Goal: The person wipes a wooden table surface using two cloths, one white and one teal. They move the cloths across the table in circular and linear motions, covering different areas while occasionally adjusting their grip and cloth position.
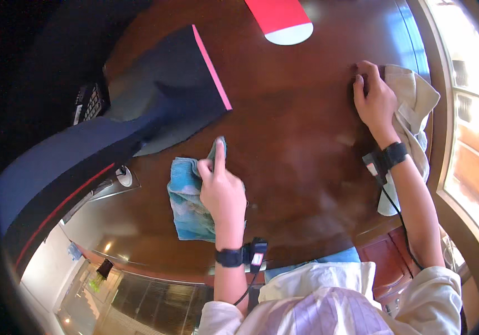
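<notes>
My left hand (223,192) rests on a crumpled blue-and-white cloth (186,206) on the glossy brown table (295,167). Its index finger stretches forward over a corner of the cloth, and the other fingers curl in against it. At the table's right side, my right hand (375,103) lies with bent fingers and a gap between thumb and index finger, nothing between them. Right beside it, partly behind the wrist, a beige cloth (412,95) lies bunched up. Each wrist wears a black band with a small device (255,252) and a cable.
A large dark sheet-like thing with a pink edge (211,67) covers the table's left side, joined by a long dark band (66,162). Behind it sits a black device with keys (91,103). A red envelope with a white flap (278,17) lies far ahead. A window (477,123) borders the right.
</notes>
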{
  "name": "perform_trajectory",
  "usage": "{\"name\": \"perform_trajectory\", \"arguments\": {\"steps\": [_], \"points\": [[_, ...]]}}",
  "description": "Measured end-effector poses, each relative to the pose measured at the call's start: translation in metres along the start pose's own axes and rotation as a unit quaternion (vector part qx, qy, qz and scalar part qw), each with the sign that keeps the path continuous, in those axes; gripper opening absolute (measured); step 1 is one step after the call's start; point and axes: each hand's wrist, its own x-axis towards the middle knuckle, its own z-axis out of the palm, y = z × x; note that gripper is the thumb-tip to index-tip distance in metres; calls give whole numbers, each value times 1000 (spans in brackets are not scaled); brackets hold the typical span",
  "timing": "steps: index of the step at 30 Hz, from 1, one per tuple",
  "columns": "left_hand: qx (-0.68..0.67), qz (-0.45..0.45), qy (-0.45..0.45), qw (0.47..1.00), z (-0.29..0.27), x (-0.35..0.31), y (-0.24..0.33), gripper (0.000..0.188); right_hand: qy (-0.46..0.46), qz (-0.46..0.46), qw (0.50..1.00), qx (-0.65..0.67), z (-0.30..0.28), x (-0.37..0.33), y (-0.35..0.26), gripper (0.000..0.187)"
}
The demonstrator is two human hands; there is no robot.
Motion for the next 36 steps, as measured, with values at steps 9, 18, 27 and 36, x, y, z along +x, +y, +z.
{"name": "perform_trajectory", "arguments": {"steps": [9,18,27,36], "points": [[-28,-10,24,999,-7,14,-1,64,-11,9,1000,-8,0,1,-1,26],[56,120,-53,990,1,-1,-24,67,-21,12,1000,-18,3,1,3,26],[-2,183,-19,983,43,-12,26,70,-36,24,999,-31,1,2,1,29],[62,3,-6,998,6,26,-2,59,-11,-6,1000,-12,3,1,7,27]]}}
